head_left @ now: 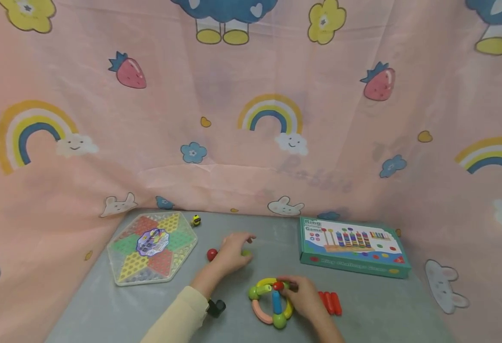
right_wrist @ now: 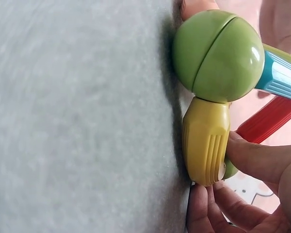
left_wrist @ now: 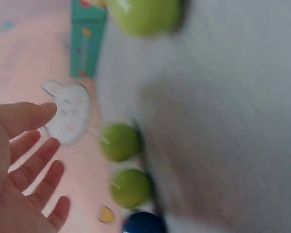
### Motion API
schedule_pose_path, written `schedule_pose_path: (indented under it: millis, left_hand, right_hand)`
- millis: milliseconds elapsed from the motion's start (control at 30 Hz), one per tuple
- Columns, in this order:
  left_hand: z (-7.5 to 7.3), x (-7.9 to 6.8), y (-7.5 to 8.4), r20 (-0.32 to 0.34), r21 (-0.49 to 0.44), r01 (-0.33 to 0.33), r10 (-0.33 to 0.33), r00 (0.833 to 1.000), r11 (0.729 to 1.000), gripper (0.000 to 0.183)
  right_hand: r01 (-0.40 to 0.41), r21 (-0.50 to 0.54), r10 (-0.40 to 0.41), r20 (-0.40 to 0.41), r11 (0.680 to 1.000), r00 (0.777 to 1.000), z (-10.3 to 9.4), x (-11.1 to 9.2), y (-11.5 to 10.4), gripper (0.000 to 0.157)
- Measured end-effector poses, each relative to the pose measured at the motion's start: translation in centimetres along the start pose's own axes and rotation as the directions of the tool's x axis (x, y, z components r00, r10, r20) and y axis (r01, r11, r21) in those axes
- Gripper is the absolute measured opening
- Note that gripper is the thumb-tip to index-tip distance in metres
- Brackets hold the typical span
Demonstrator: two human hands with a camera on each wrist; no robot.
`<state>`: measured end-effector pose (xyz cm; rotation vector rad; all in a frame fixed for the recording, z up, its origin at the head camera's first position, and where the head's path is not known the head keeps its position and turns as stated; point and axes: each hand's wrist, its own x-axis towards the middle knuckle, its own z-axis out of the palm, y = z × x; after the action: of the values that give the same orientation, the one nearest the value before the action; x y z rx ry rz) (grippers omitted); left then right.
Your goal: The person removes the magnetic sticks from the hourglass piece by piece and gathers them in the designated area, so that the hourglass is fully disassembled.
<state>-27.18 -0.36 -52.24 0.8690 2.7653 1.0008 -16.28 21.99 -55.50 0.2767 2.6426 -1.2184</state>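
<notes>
My right hand holds a toy frame of magnetic rods and balls on the table. The right wrist view shows its thumb and fingers around a yellow curved rod, below a green ball. A blue rod and a red rod slant up from the frame. An orange-pink curved rod forms part of its ring. Further forward, my left hand is held with fingers spread, gripping nothing. Near it are a red ball, green balls and a dark blue ball.
Several red rods lie right of my right hand. A green Ring Challenge Game box stands behind them. At left is a hexagonal game board, with a small yellow-and-black toy beside it. A patterned pink curtain hangs behind the grey table.
</notes>
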Motion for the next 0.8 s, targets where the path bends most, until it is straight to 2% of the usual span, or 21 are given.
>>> schedule_pose_path:
  millis: [100,200,367,533,700,800]
  left_hand:
    - [0.4,-0.9,1.7,0.017,-0.046,0.005,-0.004,1.000,0.999,0.048]
    - [1.1,-2.6,2.6,0.061,-0.091,0.050,-0.044,0.997,0.995,0.047]
    - [2.7,-5.4,2.6,0.118,-0.098,0.178,-0.166,0.979,0.979,0.049]
    - [4.3,-6.7,2.5,0.153,-0.133,0.279,-0.258,0.954,0.951,0.050]
    - [5.7,-7.1,3.0,0.110,-0.144,0.318,-0.304,0.946,0.937,0.058]
    - [6.2,-7.1,3.3,0.058,-0.128,0.323,-0.318,0.946,0.938,0.060]
  right_hand:
    - [0.004,-0.006,-0.004,-0.009,1.000,1.000,-0.1,-0.1,0.3,0.027]
    - [0.004,-0.014,-0.005,-0.018,1.000,1.000,0.0,-0.3,0.4,0.027]
    - [-0.011,-0.029,0.010,-0.043,1.000,0.999,0.1,-0.8,0.4,0.028]
    - [-0.017,-0.069,0.010,-0.100,0.997,0.995,0.1,-1.5,0.0,0.031]
    - [-0.017,-0.079,0.003,-0.167,0.997,0.986,0.0,-2.3,-0.6,0.041]
    - [0.050,-0.057,-0.061,-0.206,0.997,0.977,0.1,-2.5,-0.8,0.035]
